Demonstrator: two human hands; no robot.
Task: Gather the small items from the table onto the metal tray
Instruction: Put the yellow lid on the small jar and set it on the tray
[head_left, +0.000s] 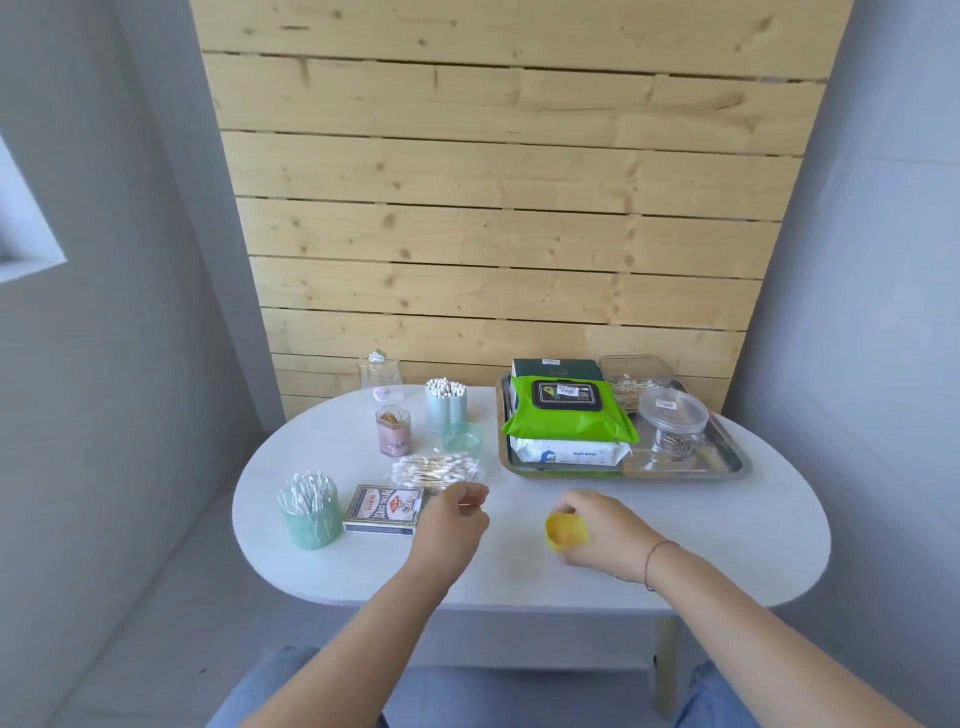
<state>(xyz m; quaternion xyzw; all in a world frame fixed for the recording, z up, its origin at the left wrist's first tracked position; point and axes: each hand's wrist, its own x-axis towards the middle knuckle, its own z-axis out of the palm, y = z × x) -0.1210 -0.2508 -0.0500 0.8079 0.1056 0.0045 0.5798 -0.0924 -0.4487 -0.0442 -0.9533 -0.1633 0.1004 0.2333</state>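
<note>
Two hands above table (717, 525) front edge: right hand (605, 535) grips yellow cup (566, 530), well apart from metal tray (623, 474) at back right edge; left hand (453, 519) curled beside card box (384, 509), cannot tell whether holding anything.

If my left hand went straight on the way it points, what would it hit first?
Likely the bag of cotton swabs just beyond the left hand; depth unclear, maybe the metal tray instead.

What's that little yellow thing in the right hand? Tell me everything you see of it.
It is a small yellow cup, plastic by its look and translucent. It is tipped on its side, its open mouth facing the camera. The right hand grips it over the white table, short of the metal tray.
</note>
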